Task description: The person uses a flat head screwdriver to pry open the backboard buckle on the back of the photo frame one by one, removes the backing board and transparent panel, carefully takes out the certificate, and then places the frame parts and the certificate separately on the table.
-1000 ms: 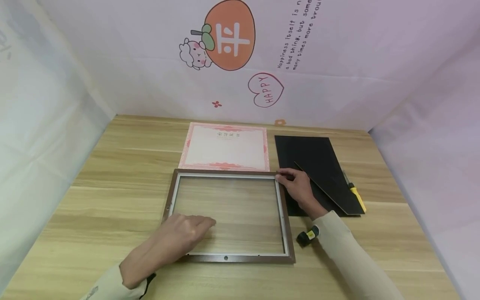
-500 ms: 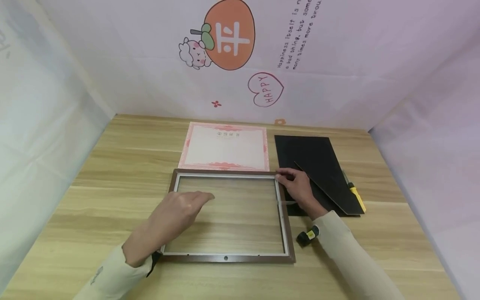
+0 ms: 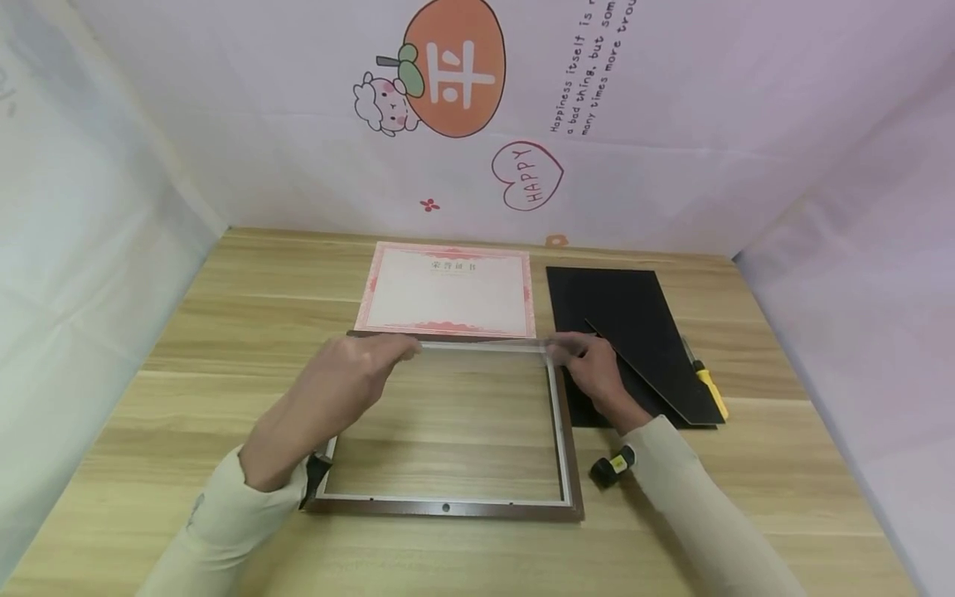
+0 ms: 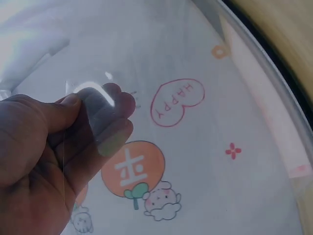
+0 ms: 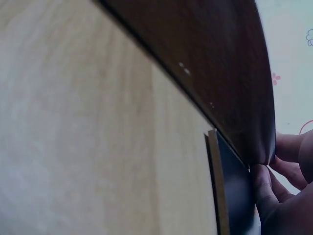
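Note:
A brown picture frame (image 3: pixel 515 511) with a silvery inner lip lies flat on the wooden table. My left hand (image 3: pixel 336 381) is raised over the frame's left side. In the left wrist view, its thumb and fingers pinch the edge of a clear sheet (image 4: pixel 195 147), tilted up, with the wall's drawings showing on it. My right hand (image 3: pixel 597 373) grips the frame's far right corner, fingertips at the rim. The right wrist view shows the dark side of the frame (image 5: pixel 210 58) and these fingers (image 5: pixel 265 188) at its corner.
A pink-bordered certificate (image 3: pixel 451 290) lies just behind the frame. To the right are black backing boards (image 3: pixel 600 290), one across the other, and a yellow-handled screwdriver (image 3: pixel 709 388). A small black device (image 3: pixel 612 468) with a yellow label sits at the right cuff. White printed cloth surrounds the table.
My left hand has moved up and away from the frame's near left side, tilting the clear sheet up out of the frame. My right hand stays at the corner.

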The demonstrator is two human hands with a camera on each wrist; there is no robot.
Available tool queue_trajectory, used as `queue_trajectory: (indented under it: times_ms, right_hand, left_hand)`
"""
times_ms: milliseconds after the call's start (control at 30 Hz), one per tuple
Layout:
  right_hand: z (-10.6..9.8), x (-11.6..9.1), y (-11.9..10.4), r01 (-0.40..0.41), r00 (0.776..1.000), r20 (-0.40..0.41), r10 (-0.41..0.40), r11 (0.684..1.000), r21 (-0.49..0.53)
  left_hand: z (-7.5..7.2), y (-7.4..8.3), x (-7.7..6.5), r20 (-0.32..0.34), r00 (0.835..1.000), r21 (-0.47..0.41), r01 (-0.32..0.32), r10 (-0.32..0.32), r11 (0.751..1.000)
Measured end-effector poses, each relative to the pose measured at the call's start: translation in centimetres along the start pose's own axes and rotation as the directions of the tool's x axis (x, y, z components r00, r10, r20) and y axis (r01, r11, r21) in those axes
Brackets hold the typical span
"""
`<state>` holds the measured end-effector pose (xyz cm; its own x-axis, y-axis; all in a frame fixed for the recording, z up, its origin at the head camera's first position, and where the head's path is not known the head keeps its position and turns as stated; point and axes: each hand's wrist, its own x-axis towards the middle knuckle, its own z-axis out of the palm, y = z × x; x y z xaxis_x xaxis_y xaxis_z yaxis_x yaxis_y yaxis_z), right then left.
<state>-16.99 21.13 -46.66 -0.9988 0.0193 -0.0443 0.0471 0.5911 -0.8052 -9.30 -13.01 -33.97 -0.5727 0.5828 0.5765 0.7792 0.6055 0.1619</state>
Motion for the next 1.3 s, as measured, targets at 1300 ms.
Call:
queue_trajectory:
  times_ms: [1300]
  right_hand:
    - [0.3, 0.1, 0.1, -0.032, 0.999, -0.022, 0.033, 0.999, 0.019]
  left_hand:
    - [-9.6, -9.0, -6.6, -0.255, 0.69, -0.416, 0.554, -0.678, 0.721]
